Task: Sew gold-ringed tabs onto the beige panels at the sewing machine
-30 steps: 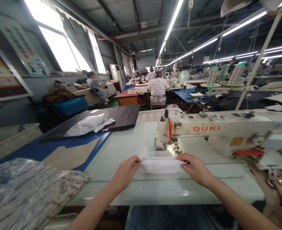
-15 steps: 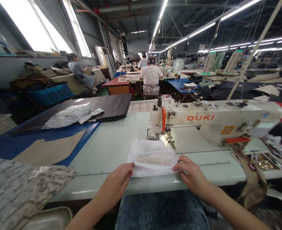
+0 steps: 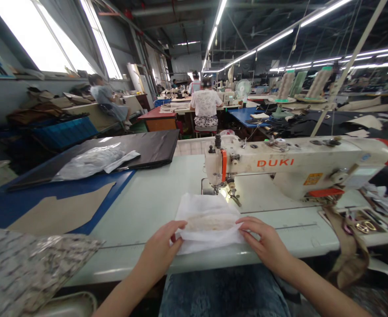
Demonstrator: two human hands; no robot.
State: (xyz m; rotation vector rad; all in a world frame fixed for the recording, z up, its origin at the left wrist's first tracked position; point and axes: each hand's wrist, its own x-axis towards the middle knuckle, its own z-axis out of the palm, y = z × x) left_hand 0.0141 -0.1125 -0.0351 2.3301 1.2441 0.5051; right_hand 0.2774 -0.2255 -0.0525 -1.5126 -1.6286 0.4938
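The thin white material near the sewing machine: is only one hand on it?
No, the left hand and the right hand both touch the thin white material, one at each side.

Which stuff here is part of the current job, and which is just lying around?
In use:
thin white sheet, touched at its sides by left hand and right hand
pale green sewing table under it
probably DUKI sewing machine behind it

Apparently just lying around:
beige cut piece, left
crumpled plastic bag on black stack
patterned bundle, near left
brown strip, right
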